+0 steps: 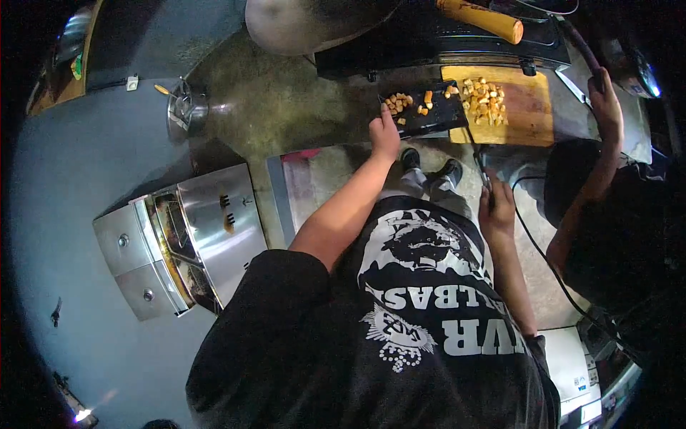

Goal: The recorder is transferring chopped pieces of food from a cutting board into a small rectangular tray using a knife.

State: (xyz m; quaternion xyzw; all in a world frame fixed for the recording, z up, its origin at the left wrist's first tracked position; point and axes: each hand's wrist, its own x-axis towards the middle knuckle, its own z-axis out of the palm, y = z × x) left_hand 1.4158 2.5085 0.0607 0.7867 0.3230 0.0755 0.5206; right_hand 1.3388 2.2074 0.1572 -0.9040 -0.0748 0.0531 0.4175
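Note:
My left hand grips the left end of a black rectangular tray, thumb over its rim. On the tray lie browned food cubes, bunched near my thumb, with a few looser pieces towards the right. The tray's right end overlaps a wooden cutting board, which carries a heap of similar cubes. Lower down, my right hand is closed around a slim dark utensil that reaches up to the tray's right corner. Its exact kind is unclear.
A black stove bears a large wok with a wooden handle. At right, a co-worker's hand holds a dark handle near a knife. A black cable hangs between us. Left are a metal pot and steel appliance.

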